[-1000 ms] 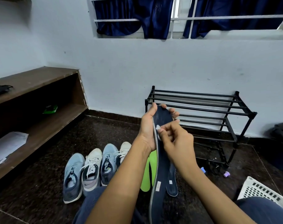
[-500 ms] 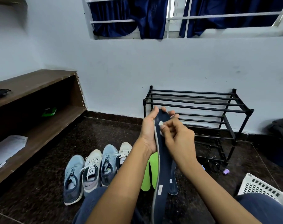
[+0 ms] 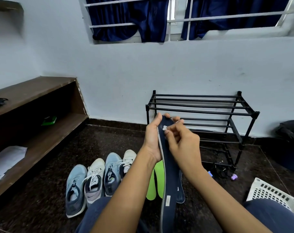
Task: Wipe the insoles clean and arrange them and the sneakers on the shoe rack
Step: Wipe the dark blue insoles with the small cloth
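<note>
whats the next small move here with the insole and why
Probably drag the white wad down the navy insole toward its heel. The right hand pinches the wad against the toe end, the left hand grips the insole from behind, and most of its length lies below the wad.

1. Four sneakers [image 3: 94, 180] stand in a row, left of the shoe rack [image 3: 198, 105].
2. Two navy insoles [image 3: 169, 165] and two green insoles [image 3: 151, 189], in front of the rack.
3. One white basket [image 3: 270, 192], right of the rack.
</note>
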`<state>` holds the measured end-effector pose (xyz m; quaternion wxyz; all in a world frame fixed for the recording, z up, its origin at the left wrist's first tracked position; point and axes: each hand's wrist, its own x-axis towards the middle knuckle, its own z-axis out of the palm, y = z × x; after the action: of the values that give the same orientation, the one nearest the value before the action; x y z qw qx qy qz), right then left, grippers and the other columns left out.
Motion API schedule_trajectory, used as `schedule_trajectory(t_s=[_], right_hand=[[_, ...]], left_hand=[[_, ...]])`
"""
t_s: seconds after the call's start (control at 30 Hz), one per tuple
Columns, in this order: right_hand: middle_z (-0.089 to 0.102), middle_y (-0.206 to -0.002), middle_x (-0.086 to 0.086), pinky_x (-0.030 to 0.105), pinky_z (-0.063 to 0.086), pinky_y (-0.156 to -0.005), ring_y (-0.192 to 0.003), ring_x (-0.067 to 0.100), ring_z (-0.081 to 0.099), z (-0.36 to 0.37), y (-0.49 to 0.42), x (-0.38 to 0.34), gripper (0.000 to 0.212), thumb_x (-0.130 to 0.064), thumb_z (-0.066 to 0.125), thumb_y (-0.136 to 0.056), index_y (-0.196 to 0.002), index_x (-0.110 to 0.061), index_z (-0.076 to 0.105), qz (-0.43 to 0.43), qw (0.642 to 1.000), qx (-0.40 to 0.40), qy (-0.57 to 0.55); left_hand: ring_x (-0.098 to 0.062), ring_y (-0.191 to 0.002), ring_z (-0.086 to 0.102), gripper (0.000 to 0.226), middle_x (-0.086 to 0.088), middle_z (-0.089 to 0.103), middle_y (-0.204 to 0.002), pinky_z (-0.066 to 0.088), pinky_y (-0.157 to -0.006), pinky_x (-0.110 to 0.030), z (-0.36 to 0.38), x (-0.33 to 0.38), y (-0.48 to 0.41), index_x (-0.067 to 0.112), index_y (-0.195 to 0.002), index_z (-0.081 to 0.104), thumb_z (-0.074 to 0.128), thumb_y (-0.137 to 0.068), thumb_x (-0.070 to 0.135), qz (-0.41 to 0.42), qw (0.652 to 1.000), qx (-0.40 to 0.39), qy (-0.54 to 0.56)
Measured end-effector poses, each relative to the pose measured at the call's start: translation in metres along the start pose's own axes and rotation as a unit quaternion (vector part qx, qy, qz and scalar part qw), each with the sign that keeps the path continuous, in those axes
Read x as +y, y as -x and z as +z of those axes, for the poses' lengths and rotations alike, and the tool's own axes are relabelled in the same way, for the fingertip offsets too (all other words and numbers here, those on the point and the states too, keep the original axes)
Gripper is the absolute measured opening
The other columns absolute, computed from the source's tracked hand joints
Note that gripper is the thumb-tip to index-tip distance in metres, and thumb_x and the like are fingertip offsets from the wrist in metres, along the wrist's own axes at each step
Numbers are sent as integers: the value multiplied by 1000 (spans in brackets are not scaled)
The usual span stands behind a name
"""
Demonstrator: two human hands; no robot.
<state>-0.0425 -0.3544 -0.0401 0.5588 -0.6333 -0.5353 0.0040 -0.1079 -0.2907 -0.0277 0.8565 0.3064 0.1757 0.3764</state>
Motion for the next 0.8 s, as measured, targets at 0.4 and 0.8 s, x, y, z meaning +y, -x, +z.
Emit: schedule_trajectory(t_s=[0.4,0.8], right_hand=[[64,-70,-3,29,45,-59,-58,15,57,1,-5,6,7,-14,63,-88,-82,-10,61,-48,997,-13,61],[62,-62,0,9,38,-54,-53,4,51,-1,18,-10,6,-11,64,-84,-81,-15,67,32,990,-124,-61]], left_hand=[[-19,-82,65,33,-4,63,-85,52,-78,-31,-2,-1,3,18,-83,54,42,-96,45,6,1000,7,0],[-21,-91,63,37,-3,61,-86,46,-90,-37,-9,21,-3,16,-79,50,35,-99,43,50,998,14,38]])
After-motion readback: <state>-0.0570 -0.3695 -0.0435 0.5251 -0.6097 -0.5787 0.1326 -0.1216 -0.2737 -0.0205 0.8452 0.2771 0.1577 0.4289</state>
